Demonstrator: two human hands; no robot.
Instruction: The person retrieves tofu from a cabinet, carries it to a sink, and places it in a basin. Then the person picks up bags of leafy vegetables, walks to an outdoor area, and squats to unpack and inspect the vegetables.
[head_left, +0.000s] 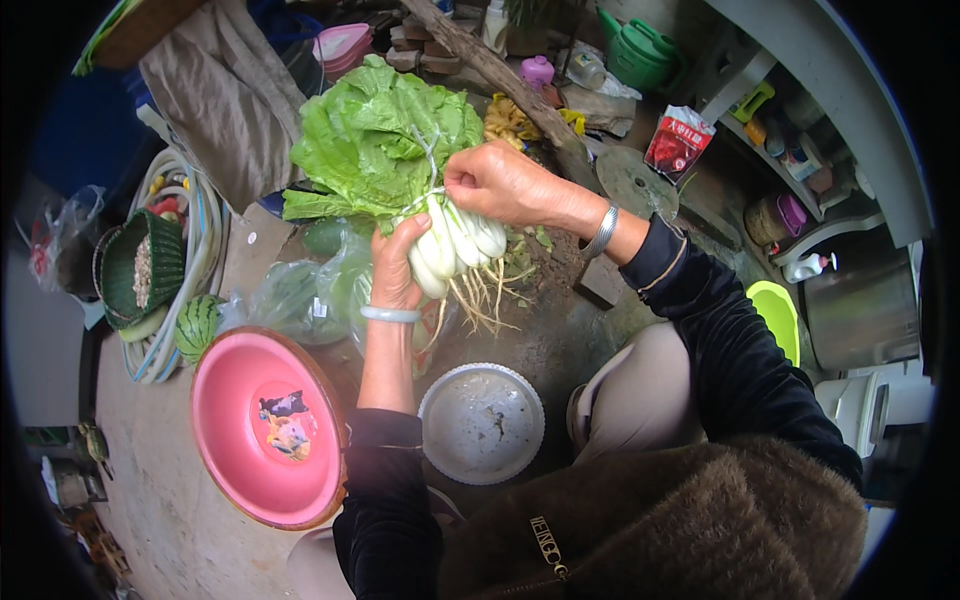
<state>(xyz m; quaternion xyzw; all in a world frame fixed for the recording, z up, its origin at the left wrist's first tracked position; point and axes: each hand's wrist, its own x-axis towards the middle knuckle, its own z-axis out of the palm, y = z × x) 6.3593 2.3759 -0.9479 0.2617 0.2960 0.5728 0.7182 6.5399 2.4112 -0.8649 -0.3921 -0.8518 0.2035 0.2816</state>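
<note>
A bunch of leafy greens (375, 135) with thick white stems (457, 240) is raised in front of me, its thin roots hanging down to the right. My left hand (397, 262) grips the stems from the left, thumb across the front. Around the stems, just below the leaves, runs a pale tie (427, 196); a twisted loose length of it lies up over the leaves. The curled fingers of my right hand (491, 180) pinch at this tie, their tips partly hidden. Below the bunch, a round grey basin (480, 442) with dirt specks sits on the floor.
A pink basin (225, 450) stands at lower left, near a small watermelon (199, 326) and clear plastic bags (289, 300). A coiled hose (169, 169) and a green basket (161, 259) lie farther left. A wooden log (495, 64) slants behind my right hand. Shelving (832, 112) edges the right.
</note>
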